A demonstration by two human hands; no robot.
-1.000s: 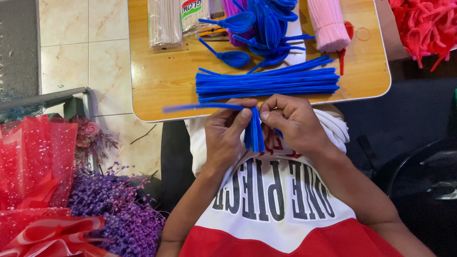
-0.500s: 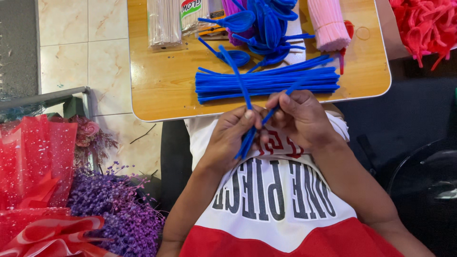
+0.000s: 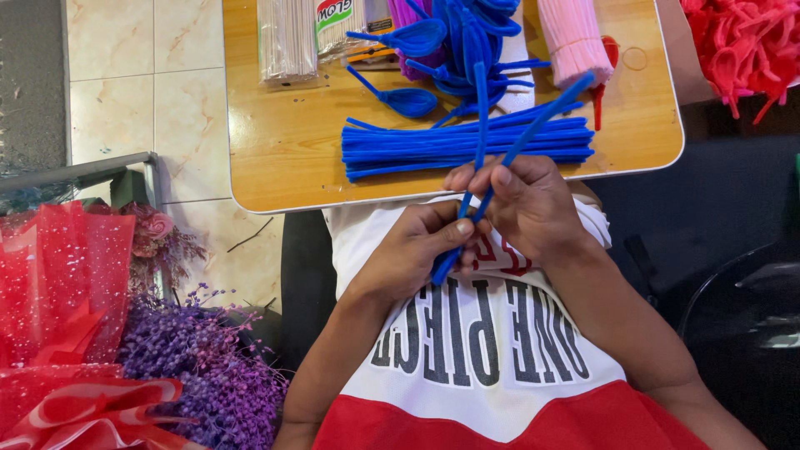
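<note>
A wooden tabletop (image 3: 283, 158) carries a clear packet of pale sticks (image 3: 287, 37) at its far edge, a labelled packet (image 3: 342, 21) beside it, and a pink bundle (image 3: 575, 37) toward the far right corner. Loose blue pipe cleaners (image 3: 417, 146) lie along the near edge. Just off that edge, above the lap, the left hand (image 3: 412, 250) and right hand (image 3: 529, 204) both pinch a folded blue pipe cleaner (image 3: 479, 117), its two ends angling up over the table.

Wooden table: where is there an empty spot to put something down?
Bare wood on the wooden table lies left of the straight blue pipe cleaners, below the clear packet of sticks. The far middle is crowded with blue loops.
</note>
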